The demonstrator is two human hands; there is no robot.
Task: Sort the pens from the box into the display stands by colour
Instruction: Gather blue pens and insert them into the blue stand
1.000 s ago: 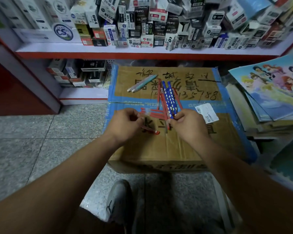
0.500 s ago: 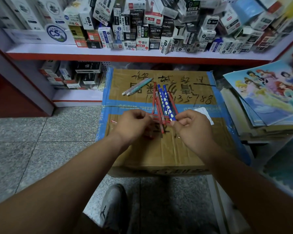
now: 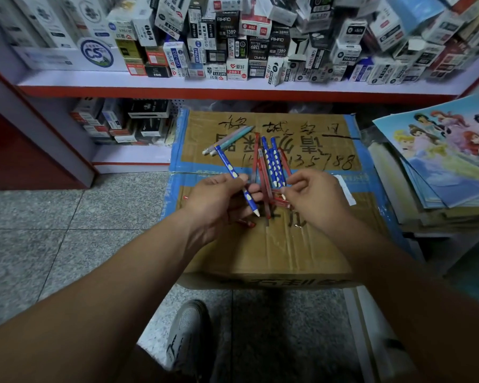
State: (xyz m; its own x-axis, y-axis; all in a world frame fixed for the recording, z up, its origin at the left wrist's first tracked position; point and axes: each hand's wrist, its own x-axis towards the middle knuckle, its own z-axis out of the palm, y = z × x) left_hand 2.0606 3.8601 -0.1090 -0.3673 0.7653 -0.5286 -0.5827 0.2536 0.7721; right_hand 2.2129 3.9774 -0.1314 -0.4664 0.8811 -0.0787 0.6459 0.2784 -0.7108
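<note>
Change from half a second ago: one blue pen (image 3: 237,179) is out of the cluster. It was packed in with the others between both hands; now the left hand (image 3: 219,200) grips it alone, fingers curled round its middle. The pen is lifted and slants up-left, white tip pointing back toward the person.

The right hand (image 3: 313,197) has its fingers curled, thumb and forefinger closed at the near ends of the mixed bunch (image 3: 270,164) of red and blue pens. It looks like a pinch. Cannot tell whether the bunch is carried or lies partly on the carton (image 3: 288,244).

Two pale pens (image 3: 227,140) lie apart at the carton's far left. A loose red pen (image 3: 246,223) lies on the carton just under the left hand.

Judgement: colour separation is under way, blues being pulled from reds by hand over the carton top. It is early, since at least two blues sit in the bunch. No display stand is in view, so nothing is placed yet. The shelf (image 3: 233,87) behind holds stationery boxes only.
</note>
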